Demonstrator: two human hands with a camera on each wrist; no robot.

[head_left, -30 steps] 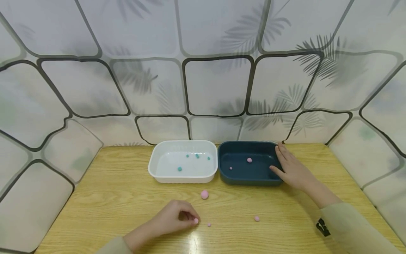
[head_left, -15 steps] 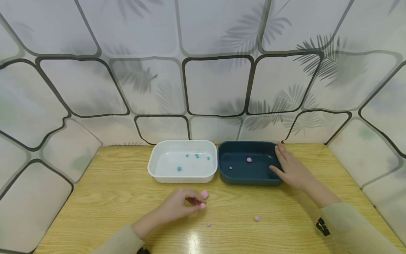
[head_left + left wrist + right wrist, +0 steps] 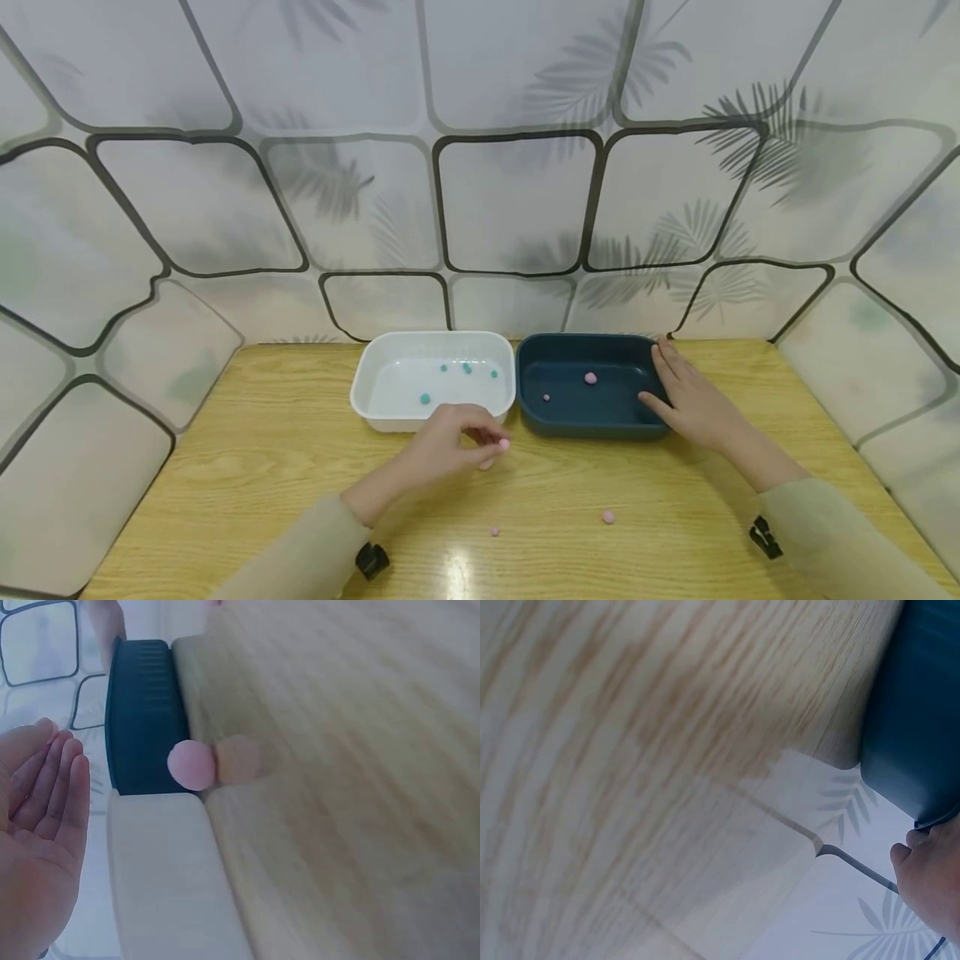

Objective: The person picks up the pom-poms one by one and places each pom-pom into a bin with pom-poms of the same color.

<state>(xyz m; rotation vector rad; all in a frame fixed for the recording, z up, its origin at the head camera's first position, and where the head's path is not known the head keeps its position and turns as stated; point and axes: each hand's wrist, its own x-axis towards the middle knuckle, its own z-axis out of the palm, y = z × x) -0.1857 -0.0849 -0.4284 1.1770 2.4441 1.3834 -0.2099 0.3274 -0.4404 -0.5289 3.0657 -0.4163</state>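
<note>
Between thumb and fingertips, my left hand [image 3: 455, 442] pinches a small pink ball [image 3: 504, 445]. It hovers over the table just in front of the white dish [image 3: 431, 424]. A larger pink ball [image 3: 191, 765] lies on the wood below, partly hidden by the hand in the head view. My right hand [image 3: 697, 404] rests against the right end of the dark blue dish [image 3: 592, 431], fingers extended at the rim and thumb reaching over the near side. Inside that dish lie a pink ball [image 3: 590, 378] and a tinier pink one [image 3: 546, 397].
Several teal bits, one of them a rounder teal ball [image 3: 424, 399], lie in the white dish. On the wooden table [image 3: 247, 467] are a tiny pink ball [image 3: 495, 531] and another pink ball [image 3: 608, 517]. A patterned cloth wall [image 3: 517, 208] stands behind the dishes.
My left hand has picked the small pink ball up off the table area and moved it forward and right, past the larger ball. My right hand has stayed put on the blue dish.
</note>
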